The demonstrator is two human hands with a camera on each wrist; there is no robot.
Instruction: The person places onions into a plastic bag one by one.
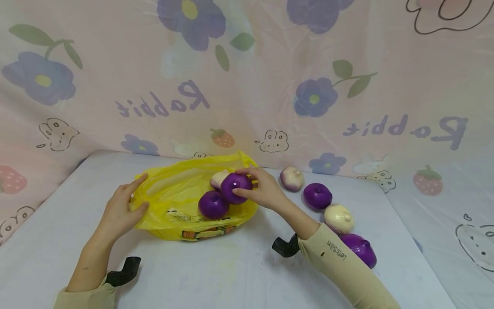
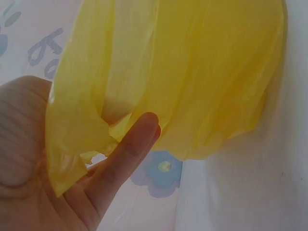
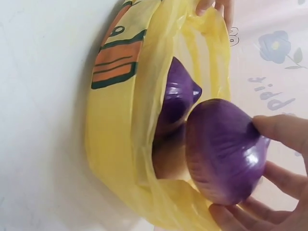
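My right hand (image 1: 266, 189) grips a shiny purple toy onion (image 3: 226, 151) by its pointed top and side, just above the opening of a yellow plastic bag (image 1: 166, 229). Inside the bag, a second purple onion (image 1: 213, 205) and a cream-and-purple one (image 1: 219, 178) lie close together; the held onion partly hides the pale one. My left hand (image 1: 125, 210) holds the bag's left rim, thumb and fingers apart over the edge. Thin yellow plastic (image 2: 187, 82) hangs against that hand in the left wrist view, covering some of the fingers.
Right of the bag, a pale onion (image 1: 292, 179), a purple onion (image 1: 317, 196), another pale one (image 1: 338, 218) and another purple one (image 1: 359, 249) lie in a row on the white table (image 1: 216, 274). My right sleeve partly covers the nearest. A printed curtain (image 1: 254, 94) hangs behind.
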